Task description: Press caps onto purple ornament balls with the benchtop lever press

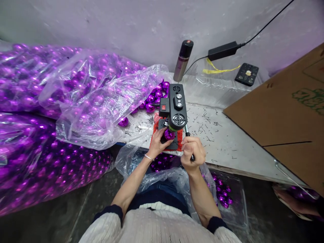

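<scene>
Table [222, 148]: white, strewn with dark bits, centre
Wall [141, 30]: pale, top
Floor [83, 206]: dark, lower left
Left fingers [157, 135]: curved round purple ball [169, 134]
Right fingers [193, 148]: closed round lever [187, 132]

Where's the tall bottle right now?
In the head view, the bottle stands just behind the black machine, near the wall, left of the yellow ribbon.

At centre, a black press [178, 106] with round grilles, red switch at nine o'clock. Against its lower end, toward six o'clock, a shiny round purple ball [169, 134]. Toward five o'clock, a black-gripped silver lever [186, 129], slanting.
</scene>
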The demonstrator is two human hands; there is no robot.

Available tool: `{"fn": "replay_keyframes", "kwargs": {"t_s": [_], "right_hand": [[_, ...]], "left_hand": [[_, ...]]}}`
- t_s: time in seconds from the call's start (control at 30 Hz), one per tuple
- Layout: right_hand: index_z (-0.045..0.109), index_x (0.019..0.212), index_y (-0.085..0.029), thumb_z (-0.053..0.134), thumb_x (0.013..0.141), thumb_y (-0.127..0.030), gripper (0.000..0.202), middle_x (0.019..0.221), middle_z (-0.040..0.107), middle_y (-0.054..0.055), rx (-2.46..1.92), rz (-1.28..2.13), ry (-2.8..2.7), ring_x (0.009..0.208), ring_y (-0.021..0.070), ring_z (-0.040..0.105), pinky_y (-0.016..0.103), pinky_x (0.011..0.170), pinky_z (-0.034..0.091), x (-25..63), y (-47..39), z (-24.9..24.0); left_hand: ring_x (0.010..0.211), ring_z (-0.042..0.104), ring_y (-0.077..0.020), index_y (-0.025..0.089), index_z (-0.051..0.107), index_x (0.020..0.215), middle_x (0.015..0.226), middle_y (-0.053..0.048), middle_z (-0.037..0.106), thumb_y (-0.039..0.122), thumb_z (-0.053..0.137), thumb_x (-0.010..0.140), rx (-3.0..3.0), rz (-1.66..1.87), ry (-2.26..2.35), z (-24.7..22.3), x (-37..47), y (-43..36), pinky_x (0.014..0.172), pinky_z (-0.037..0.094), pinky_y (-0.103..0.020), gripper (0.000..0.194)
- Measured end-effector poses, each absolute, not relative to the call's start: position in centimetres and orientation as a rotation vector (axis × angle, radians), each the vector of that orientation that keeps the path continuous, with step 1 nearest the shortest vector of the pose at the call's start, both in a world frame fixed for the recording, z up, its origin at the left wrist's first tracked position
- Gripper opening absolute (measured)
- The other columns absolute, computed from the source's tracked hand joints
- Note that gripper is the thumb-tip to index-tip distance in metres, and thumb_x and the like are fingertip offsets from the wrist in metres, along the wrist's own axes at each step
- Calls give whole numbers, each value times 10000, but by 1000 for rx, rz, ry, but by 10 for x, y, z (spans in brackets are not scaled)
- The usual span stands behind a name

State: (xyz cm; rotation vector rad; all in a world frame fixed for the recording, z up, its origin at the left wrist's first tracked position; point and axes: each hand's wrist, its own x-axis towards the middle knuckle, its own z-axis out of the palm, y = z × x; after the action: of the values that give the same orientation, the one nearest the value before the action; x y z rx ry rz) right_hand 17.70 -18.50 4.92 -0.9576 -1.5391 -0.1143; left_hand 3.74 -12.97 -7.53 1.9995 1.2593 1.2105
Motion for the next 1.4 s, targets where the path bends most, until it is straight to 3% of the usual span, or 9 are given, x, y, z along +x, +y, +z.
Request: {"fn": "replay_keyframes", "kwargs": {"t_s": [0.7, 0.97, 1.1, 1.23, 1.4], "right_hand": [[493, 754, -234, 380, 1033, -283, 305, 714, 603, -9, -938, -210, -1471, 606, 134, 593, 358, 735, 529, 176, -179, -7], [486, 777, -238, 356, 1041, -300, 301, 748, 606, -11, -900, -171, -1469, 598, 136, 620, 372, 722, 537, 177, -174, -19], [468, 768, -235, 369, 1046, -292, 301, 745, 583, -17, -840, -213, -1543, 596, 120, 619, 324, 663, 522, 177, -170, -26], [470, 729, -231, 371, 1041, -278, 331, 710, 583, -12, -842, -229, -1513, 571, 118, 569, 318, 640, 503, 177, -171, -12], [522, 707, -222, 487, 978, -182, 276, 680, 600, 4, -968, -117, -1452, 623, 137, 582, 294, 582, 434, 175, -175, 45]], "left_hand": [[1247, 659, -304, 210, 571, 1394, 1323, -145, 691, 468, 794, 845, 1981, 1212, 1271, -75, 40, -131, 1118, 491, -508, 647], [1251, 658, -300, 212, 586, 1374, 1323, -139, 692, 472, 788, 848, 1970, 1205, 1286, -76, 39, -129, 1137, 473, -515, 621], [1236, 665, -305, 188, 585, 1371, 1311, -156, 695, 477, 769, 861, 1988, 1230, 1241, -77, 38, -127, 1106, 497, -515, 614], [1230, 670, -302, 195, 588, 1374, 1310, -155, 697, 476, 775, 854, 1979, 1222, 1235, -78, 37, -126, 1078, 521, -499, 620], [1250, 665, -306, 206, 599, 1367, 1312, -147, 702, 500, 802, 829, 1945, 1217, 1252, -76, 37, -125, 1126, 488, -533, 646]]}}
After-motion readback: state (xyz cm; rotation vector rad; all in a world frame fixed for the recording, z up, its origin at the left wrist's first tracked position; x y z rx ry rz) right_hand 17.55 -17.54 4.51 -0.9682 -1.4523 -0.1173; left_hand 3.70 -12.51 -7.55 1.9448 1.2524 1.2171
